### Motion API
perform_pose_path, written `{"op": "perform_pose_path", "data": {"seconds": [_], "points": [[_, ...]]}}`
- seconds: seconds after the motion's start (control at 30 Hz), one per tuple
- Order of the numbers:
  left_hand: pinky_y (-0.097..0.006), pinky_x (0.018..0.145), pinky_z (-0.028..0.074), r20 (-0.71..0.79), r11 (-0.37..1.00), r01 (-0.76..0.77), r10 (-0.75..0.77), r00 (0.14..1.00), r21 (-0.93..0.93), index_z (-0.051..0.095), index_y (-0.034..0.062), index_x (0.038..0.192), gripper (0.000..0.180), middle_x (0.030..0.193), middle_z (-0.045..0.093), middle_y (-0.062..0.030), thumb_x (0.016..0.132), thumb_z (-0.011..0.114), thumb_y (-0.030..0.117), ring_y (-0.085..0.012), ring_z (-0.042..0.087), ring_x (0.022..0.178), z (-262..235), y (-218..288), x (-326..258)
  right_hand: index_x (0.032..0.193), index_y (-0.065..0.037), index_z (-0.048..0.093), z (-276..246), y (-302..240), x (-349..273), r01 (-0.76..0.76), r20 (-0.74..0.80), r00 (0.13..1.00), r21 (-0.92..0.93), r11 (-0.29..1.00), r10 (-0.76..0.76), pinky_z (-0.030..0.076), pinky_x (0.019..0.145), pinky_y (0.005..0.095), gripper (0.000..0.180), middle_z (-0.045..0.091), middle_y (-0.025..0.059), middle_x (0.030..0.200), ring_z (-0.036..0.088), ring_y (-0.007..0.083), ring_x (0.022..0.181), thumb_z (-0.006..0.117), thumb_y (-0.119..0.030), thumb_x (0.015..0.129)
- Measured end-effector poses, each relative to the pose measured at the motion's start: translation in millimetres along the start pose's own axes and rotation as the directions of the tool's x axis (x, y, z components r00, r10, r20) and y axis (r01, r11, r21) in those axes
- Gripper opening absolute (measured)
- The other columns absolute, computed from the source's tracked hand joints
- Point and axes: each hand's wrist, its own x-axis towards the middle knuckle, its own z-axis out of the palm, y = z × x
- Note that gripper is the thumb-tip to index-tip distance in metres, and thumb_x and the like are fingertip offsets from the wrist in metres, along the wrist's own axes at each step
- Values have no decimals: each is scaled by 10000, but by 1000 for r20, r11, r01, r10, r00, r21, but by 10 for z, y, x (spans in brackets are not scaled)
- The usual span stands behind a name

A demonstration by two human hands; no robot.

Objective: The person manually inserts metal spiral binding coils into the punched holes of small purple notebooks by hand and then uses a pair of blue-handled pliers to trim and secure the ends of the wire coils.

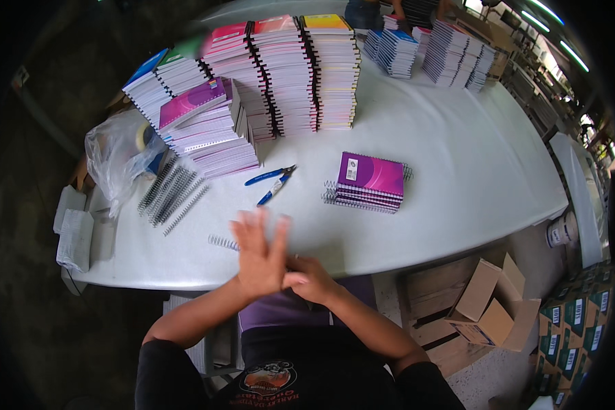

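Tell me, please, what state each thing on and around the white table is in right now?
Left hand: raised, fingers spread, blurred, holding nothing.
Right hand: low at the table edge, touching the left hand; grip unclear.
Blue-handled pliers: lying flat, handles apart.
Purple notebooks: closed, small stack, spirals fitted.
Loose wire spiral: lying free by the left hand.
Black spirals: loose bundle.
Tall notebook stacks: upright, closed.
Plastic bag: crumpled.
Cardboard box: flaps open.

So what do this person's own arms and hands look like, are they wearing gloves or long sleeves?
No gloves: both the left hand and the right hand are bare, with no rings or watch that I can make out, though the left one is blurred. The forearms are bare too. Short black sleeves cover the upper arms, part of a black T-shirt with a round printed picture on the chest.
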Motion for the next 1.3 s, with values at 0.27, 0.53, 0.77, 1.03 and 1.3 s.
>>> {"op": "perform_pose_path", "data": {"seconds": [0.27,0.53,0.77,1.03,1.3], "points": [[-337,790,414,351,905,-139,293,889,-403,597,111,1073,359,981,597,-39,733,704,157,-236,569,895,-261,-72,578,885,25,620,-89,107,59,-160,-121,977,127,979,175,446,569,304,117,627,132,694,580,183,592,618,-14,775],[-366,795,410,545,873,19,286,788,-487,610,111,987,214,928,584,-58,798,646,204,-249,555,907,-299,-162,797,960,6,620,-93,39,110,-216,-119,963,192,957,241,461,618,285,153,648,96,748,591,144,659,630,-51,819],[-332,764,391,541,893,-6,279,793,-451,627,133,974,214,918,592,-40,772,676,183,-220,561,892,-248,-109,847,935,-6,622,-60,135,123,-151,-164,965,285,946,204,481,646,285,128,662,110,784,633,165,709,624,-53,816],[-306,764,365,446,875,-122,353,822,-468,647,141,913,157,884,593,-23,760,672,163,-182,568,872,-255,-61,887,914,-6,616,-111,106,87,-223,-78,969,145,964,236,479,620,285,95,658,125,771,637,165,694,612,-45,827],[-344,764,391,579,931,-45,263,772,-362,635,145,863,195,853,584,-20,698,706,222,-200,578,845,-369,17,1082,1026,15,524,-190,-107,114,-212,-60,971,222,952,231,474,713,282,226,608,118,871,601,168,796,621,-54,834]]}}
